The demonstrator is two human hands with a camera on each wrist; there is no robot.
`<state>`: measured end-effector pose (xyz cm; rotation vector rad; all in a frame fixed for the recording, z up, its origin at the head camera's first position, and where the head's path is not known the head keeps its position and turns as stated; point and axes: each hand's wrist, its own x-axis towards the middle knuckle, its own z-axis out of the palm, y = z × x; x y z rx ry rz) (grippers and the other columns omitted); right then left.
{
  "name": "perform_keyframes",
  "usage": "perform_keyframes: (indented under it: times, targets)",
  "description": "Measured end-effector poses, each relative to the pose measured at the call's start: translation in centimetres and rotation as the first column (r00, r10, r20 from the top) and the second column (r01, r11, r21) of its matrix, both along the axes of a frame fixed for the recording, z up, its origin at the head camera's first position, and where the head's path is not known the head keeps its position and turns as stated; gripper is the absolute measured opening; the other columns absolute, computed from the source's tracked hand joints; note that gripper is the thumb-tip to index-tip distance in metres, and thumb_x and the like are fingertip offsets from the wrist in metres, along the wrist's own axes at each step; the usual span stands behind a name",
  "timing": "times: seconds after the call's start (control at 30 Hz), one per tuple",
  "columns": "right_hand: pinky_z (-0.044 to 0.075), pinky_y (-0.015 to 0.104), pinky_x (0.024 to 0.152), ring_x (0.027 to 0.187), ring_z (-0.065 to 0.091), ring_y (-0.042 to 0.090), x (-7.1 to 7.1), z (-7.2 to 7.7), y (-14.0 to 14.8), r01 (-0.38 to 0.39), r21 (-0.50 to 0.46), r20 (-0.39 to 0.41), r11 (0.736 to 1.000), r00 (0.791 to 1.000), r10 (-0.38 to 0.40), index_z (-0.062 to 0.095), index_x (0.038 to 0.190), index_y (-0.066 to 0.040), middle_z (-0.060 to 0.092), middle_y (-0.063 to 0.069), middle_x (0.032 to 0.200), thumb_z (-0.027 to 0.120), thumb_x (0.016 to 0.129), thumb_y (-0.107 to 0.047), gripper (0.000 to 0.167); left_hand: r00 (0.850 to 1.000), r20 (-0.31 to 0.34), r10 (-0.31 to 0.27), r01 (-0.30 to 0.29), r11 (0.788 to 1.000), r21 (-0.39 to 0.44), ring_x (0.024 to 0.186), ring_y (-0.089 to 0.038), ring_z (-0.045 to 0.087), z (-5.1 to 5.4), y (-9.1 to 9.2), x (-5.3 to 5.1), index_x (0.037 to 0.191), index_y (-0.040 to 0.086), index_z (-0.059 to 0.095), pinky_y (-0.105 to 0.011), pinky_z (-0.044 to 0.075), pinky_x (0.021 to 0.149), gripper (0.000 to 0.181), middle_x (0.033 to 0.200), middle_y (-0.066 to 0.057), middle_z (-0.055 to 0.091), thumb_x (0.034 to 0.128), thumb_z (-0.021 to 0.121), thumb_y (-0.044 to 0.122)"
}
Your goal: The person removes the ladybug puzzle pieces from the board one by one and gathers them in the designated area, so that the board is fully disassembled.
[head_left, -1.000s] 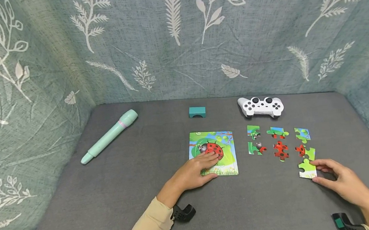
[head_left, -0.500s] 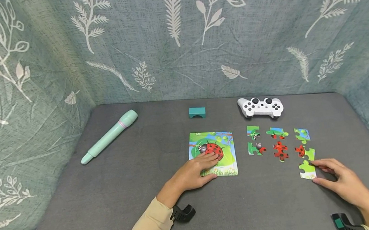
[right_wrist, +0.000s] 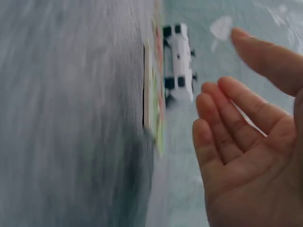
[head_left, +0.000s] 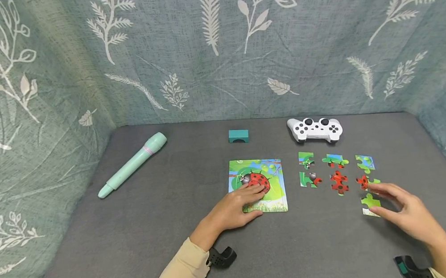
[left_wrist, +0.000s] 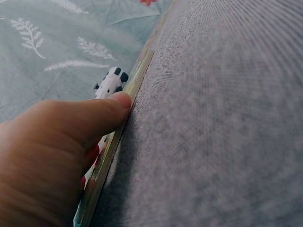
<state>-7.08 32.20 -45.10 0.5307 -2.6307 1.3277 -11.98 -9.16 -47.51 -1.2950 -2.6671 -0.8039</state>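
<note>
My left hand point(head_left: 235, 207) rests on a square ladybug puzzle board point(head_left: 277, 187), fingers lying over the red ladybug. In the left wrist view, the thumb point(left_wrist: 102, 113) lies along the board's edge. My right hand point(head_left: 407, 208) hovers over a green and white jigsaw piece point(head_left: 369, 203) at the lower right. In the right wrist view, its fingers point(right_wrist: 227, 132) are relaxed, apart from the thumb, and hold nothing. Behind that piece lies a red and green piece point(head_left: 362, 182), partly hidden by the fingertips. Several other ladybug jigsaw pieces point(head_left: 339, 182) lie in rows between the board and this hand.
A white game controller point(head_left: 316, 130) lies behind the pieces. Toward the back middle stands a teal arch-shaped block point(head_left: 238, 136). A long mint-green, marker-shaped object point(head_left: 133, 165) lies at the left. Patterned cloth point(head_left: 182, 53) hangs along the grey table's back edge.
My right hand has let go of the green and white piece and risen up and to the left over it. The left hand and the board have not moved.
</note>
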Motion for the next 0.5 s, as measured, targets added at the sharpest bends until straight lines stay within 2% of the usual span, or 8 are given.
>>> perform_keyframes:
  times: [0.13, 0.27, 0.37, 0.5]
  targets:
    - [0.040, 0.002, 0.091, 0.108, 0.053, -0.010, -0.8, 0.5, -2.1, -0.050, 0.025, -0.011, 0.998, 0.999, 0.050, 0.058, 0.125, 0.002, 0.061, -0.012, 0.119, 0.076, 0.075, 0.004, 0.053, 1.000, 0.031, -0.002, 0.001, 0.999, 0.044, 0.132, -0.015, 0.046, 0.0, 0.0, -0.1, 0.134, 0.009, 0.055, -0.033, 0.027, 0.118, 0.052, 0.140, -0.005, 0.052, 0.0873, 0.070, 0.026]
    - [0.041, 0.004, 0.092, 0.106, 0.058, -0.004, -2.1, 0.6, -4.5, -0.140, 0.040, -0.023, 0.989, 0.990, 0.141, 0.057, 0.125, 0.001, 0.063, 0.004, 0.120, 0.077, 0.075, 0.001, 0.054, 0.999, 0.043, -0.004, 0.001, 0.997, 0.073, 0.132, -0.015, 0.046, 0.0, 0.0, -0.1, 0.134, 0.009, 0.056, -0.034, 0.027, 0.118, 0.052, 0.141, -0.006, 0.051, 0.0869, 0.070, 0.027]
    - [0.043, 0.007, 0.093, 0.106, 0.061, 0.007, -3.0, 0.5, -6.5, -0.202, 0.067, -0.014, 0.977, 0.979, 0.203, 0.057, 0.126, 0.000, 0.062, 0.013, 0.120, 0.078, 0.076, -0.004, 0.055, 0.999, 0.034, 0.010, -0.012, 0.997, 0.080, 0.132, -0.017, 0.046, -0.1, -0.2, -0.1, 0.133, 0.008, 0.056, -0.034, 0.029, 0.118, 0.053, 0.140, -0.006, 0.052, 0.0863, 0.071, 0.027]
    - [0.047, 0.016, 0.094, 0.109, 0.061, 0.019, -3.8, 0.4, -9.4, -0.245, 0.111, 0.033, 0.963, 0.970, 0.243, 0.057, 0.127, -0.004, 0.062, 0.009, 0.121, 0.078, 0.078, -0.013, 0.054, 0.999, 0.015, 0.050, -0.050, 0.996, 0.071, 0.131, -0.019, 0.047, -0.2, -0.7, -0.1, 0.131, 0.006, 0.058, -0.033, 0.030, 0.117, 0.052, 0.139, -0.007, 0.053, 0.0854, 0.071, 0.027]
